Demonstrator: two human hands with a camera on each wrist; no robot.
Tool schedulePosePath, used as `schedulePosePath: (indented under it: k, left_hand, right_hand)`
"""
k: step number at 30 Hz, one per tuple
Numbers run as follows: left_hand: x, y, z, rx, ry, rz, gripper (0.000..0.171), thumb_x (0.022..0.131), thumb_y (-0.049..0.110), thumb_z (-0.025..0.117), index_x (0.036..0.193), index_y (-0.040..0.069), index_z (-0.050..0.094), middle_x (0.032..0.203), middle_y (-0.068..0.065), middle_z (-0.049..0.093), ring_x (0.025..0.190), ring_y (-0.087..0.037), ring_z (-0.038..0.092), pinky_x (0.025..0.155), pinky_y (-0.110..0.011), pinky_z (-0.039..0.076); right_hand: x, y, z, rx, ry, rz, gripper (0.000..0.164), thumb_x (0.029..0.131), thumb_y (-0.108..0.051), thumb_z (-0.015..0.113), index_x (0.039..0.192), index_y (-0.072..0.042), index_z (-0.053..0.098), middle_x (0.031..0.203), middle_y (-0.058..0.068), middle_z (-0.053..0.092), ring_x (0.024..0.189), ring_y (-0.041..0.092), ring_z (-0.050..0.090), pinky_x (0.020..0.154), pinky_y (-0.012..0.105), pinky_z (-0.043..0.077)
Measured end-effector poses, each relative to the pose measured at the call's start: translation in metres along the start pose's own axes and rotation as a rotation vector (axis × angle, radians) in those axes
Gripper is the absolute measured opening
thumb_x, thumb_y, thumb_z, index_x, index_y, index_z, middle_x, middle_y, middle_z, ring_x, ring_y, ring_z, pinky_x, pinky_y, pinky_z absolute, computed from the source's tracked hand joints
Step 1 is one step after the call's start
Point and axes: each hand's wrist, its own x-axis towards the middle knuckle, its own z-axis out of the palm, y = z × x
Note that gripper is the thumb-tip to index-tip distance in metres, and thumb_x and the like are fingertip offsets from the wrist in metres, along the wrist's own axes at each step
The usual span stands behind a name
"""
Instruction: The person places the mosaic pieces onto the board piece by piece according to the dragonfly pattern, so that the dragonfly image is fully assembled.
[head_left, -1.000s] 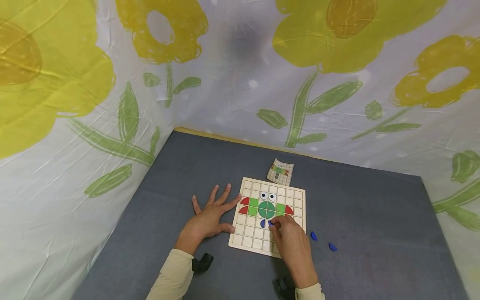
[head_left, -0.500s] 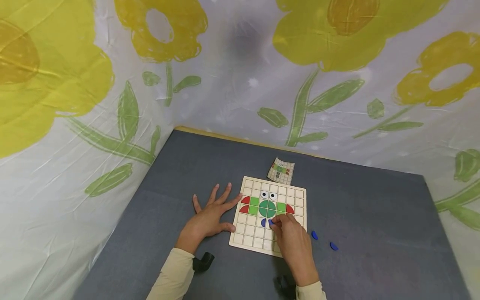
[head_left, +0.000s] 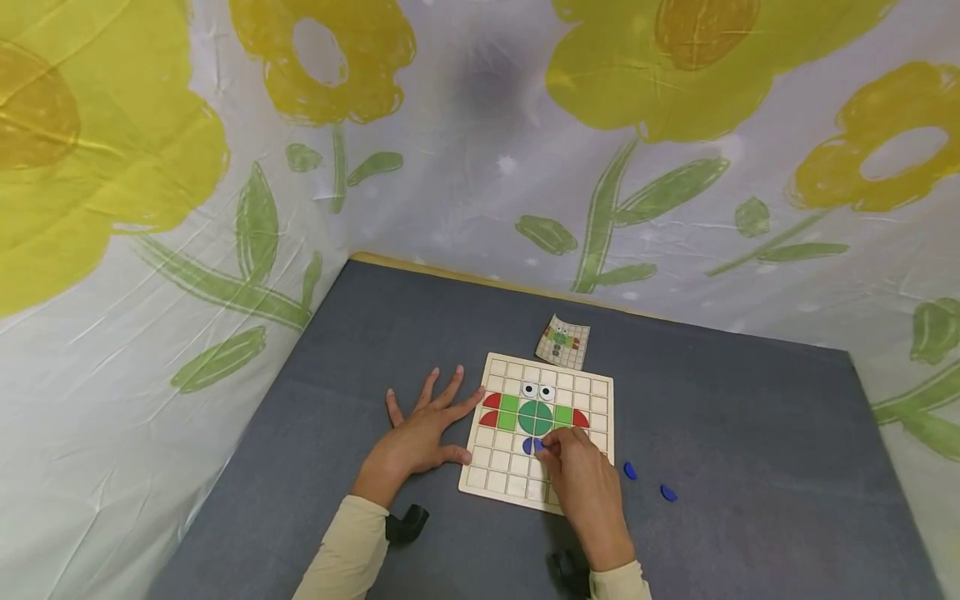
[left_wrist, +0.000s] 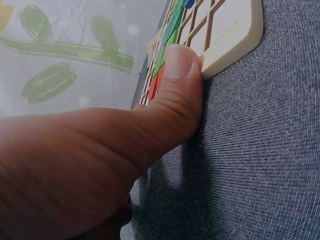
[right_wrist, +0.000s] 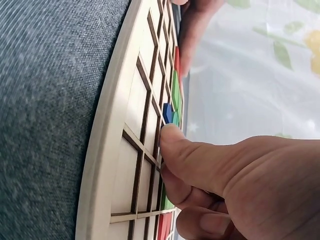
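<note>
A wooden grid board (head_left: 491, 481) lies on the table, holding white eye tiles (head_left: 537, 391), a dark green circle (head_left: 535, 418) of quarter pieces, light green squares (head_left: 507, 412) and red quarter-round pieces (head_left: 490, 409). My left hand (head_left: 412, 442) is spread beside the board's left side; its thumb (left_wrist: 181, 75) touches the edge in the left wrist view. Below the green circle, my right hand (head_left: 588, 483) pinches a small blue quarter-round tile (head_left: 538, 446) against another blue tile (head_left: 528, 447). Its fingers partly hide that tile and nearby cells.
Two loose blue tiles, one nearer (head_left: 630, 471) and one farther right (head_left: 669, 493), lie right of the board. A printed pattern card (head_left: 562, 342), slightly curled, sits behind it. Flower-print cloth (head_left: 465, 183) hangs behind and left of the dark table (head_left: 750, 433).
My right hand has shifted slightly left, bringing the pinched blue tile up against the one on the board. My left hand has stayed in place.
</note>
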Motion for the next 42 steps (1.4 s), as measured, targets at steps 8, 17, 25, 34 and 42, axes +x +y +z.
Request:
schedulePosePath:
  k: [8, 17, 25, 34, 42]
  left_hand:
    - [0.001, -0.001, 0.000, 0.003, -0.001, 0.003, 0.102, 0.077, 0.048, 0.087, 0.165, 0.037, 0.037, 0.178, -0.002, 0.011, 0.164, -0.039, -0.004, 0.108, -0.089, -0.010]
    - [0.000, 0.000, 0.001, 0.000, -0.001, 0.000, 0.102, 0.077, 0.047, 0.088, 0.165, 0.037, 0.037, 0.178, -0.002, 0.011, 0.164, -0.039, -0.004, 0.109, -0.089, -0.010]
    - [-0.001, 0.000, 0.001, -0.005, 0.001, 0.000, 0.102, 0.077, 0.047, 0.088, 0.165, 0.037, 0.037, 0.178, -0.002, 0.011, 0.164, -0.039, -0.003, 0.109, -0.089, -0.010]
    - [0.001, -0.001, 0.002, -0.011, 0.001, -0.003, 0.103, 0.076, 0.047, 0.088, 0.165, 0.036, 0.037, 0.178, -0.001, 0.010, 0.164, -0.038, -0.005, 0.108, -0.089, -0.011]
    - [0.002, -0.002, 0.002, -0.013, -0.004, -0.005, 0.105, 0.075, 0.047, 0.088, 0.166, 0.037, 0.035, 0.178, -0.001, 0.009, 0.164, -0.038, -0.005, 0.109, -0.088, -0.013]
  right_hand:
    - [0.000, 0.000, 0.001, -0.002, 0.016, -0.017, 0.018, 0.086, -0.018, 0.090, 0.097, -0.011, 0.076, 0.088, -0.002, 0.068, 0.073, 0.015, 0.069, 0.059, 0.037, 0.055]
    - [-0.001, -0.001, 0.003, -0.015, 0.001, -0.009, 0.020, 0.086, -0.022, 0.091, 0.097, -0.012, 0.076, 0.089, -0.002, 0.067, 0.074, 0.014, 0.070, 0.060, 0.037, 0.056]
    - [-0.005, 0.002, -0.009, 0.000, 0.000, 0.011, 0.024, 0.086, -0.028, 0.091, 0.099, -0.014, 0.077, 0.087, -0.004, 0.065, 0.066, 0.008, 0.060, 0.053, 0.031, 0.049]
    - [-0.009, 0.024, -0.034, 0.002, 0.013, 0.095, 0.016, 0.093, -0.022, 0.084, 0.105, -0.014, 0.077, 0.093, 0.000, 0.068, 0.063, 0.014, 0.055, 0.050, 0.033, 0.041]
    - [-0.013, 0.054, -0.053, 0.027, 0.018, 0.004, 0.017, 0.093, -0.006, 0.082, 0.109, -0.010, 0.076, 0.104, 0.004, 0.068, 0.069, 0.013, 0.051, 0.056, 0.029, 0.043]
